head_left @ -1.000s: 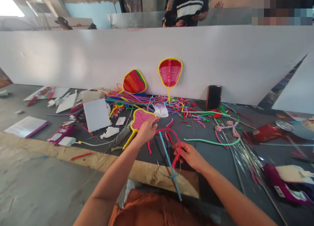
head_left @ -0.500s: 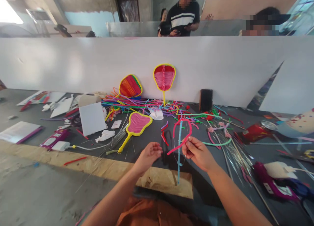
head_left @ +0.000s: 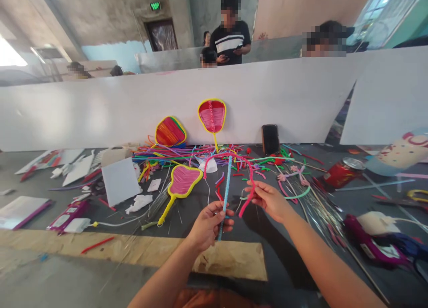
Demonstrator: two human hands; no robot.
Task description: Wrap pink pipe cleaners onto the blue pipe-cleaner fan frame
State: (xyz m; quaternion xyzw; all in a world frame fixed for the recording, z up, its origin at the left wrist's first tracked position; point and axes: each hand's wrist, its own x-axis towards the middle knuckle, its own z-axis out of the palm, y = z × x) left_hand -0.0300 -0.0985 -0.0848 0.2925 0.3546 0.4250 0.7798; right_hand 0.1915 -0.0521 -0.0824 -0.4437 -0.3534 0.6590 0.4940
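My left hand (head_left: 207, 225) is closed around the lower part of an upright light-blue pipe-cleaner stem (head_left: 228, 178). A bright pink pipe cleaner (head_left: 251, 170) arches over the stem's top, its far end hanging free on the left. My right hand (head_left: 269, 200) pinches that pink pipe cleaner near its lower right end. A thin wire loop hangs beside the stem, partly hidden by my fingers. Left of my hands lies a pink fan with a yellow rim (head_left: 185, 182). Two more yellow-rimmed fans, one pink and red (head_left: 212, 116) and one orange-red (head_left: 170, 132), lean on the white board.
Pipe cleaners (head_left: 157, 154) are heaped along the white board (head_left: 133, 107). A black phone (head_left: 270, 138) leans there too. On the right are a red can (head_left: 344, 173), scissors (head_left: 403, 201) and a purple glue-gun-like device (head_left: 371, 243). A white card (head_left: 120, 181) stands left. People are beyond the board.
My left hand, previously open and apart, has moved right and taken hold of the blue stem. The pink pipe cleaner has spread from a narrow loop into a wide arch. The view has tilted upward.
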